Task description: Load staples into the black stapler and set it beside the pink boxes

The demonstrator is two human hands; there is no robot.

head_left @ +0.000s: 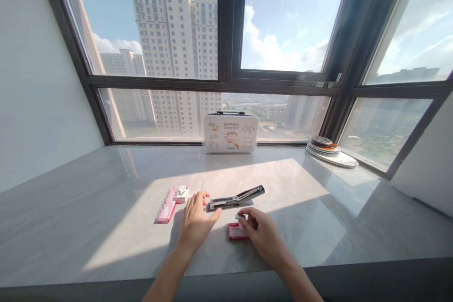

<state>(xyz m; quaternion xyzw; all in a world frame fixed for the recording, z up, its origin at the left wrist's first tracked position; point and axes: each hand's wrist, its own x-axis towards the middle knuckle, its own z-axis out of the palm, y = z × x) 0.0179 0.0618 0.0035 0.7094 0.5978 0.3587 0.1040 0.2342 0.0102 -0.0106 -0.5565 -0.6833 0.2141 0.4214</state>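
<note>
A black stapler (235,199) lies swung open on the marble-look ledge, its long top arm pointing to the right. My left hand (196,219) is at the stapler's left end, fingers apart and holding nothing; I cannot tell whether the fingertips touch it. Between thumb and fingers of my right hand (260,229) is a small silvery strip of staples (240,217). Right under that hand sits a small red and white box (237,231), its right end partly hidden by the fingers.
Left of my left hand lie a pink and red package (166,207), partly pixelated, and a small white box (182,194). A white cartoon-printed case (230,133) stands against the window. Stacked round plates (331,151) rest in the right corner. The ledge's front edge (226,273) runs below my wrists.
</note>
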